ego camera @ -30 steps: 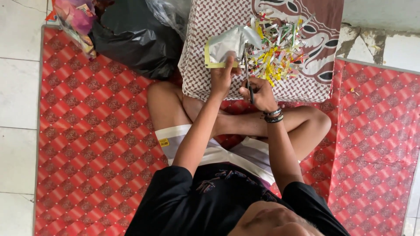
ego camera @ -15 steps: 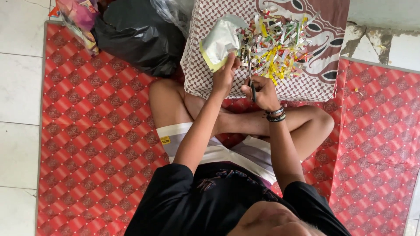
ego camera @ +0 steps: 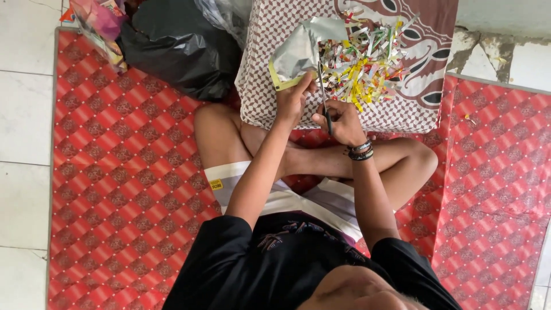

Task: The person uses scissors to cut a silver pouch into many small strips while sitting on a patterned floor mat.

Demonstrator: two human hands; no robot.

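Left hand [ego camera: 291,99] pinches silver foil wrapper [ego camera: 298,51] by its yellow edge; right hand [ego camera: 340,121] grips scissors [ego camera: 323,92]. Wrapper looks thin, floppy, slick; best held near the cut.

The scissors [ego camera: 325,97] show only as a thin dark line, their handles buried in the closed right hand [ego camera: 340,121], so the blades' gap is too small to tell. The left hand [ego camera: 293,100] covers the lower edge of the silver wrapper [ego camera: 298,53], and whether the blades touch it cannot be told. At twelve o'clock the patterned cloth [ego camera: 402,109] and the black bag [ego camera: 181,49] are cut off by the top edge; single strips in the colourful pile [ego camera: 367,57] blur together.
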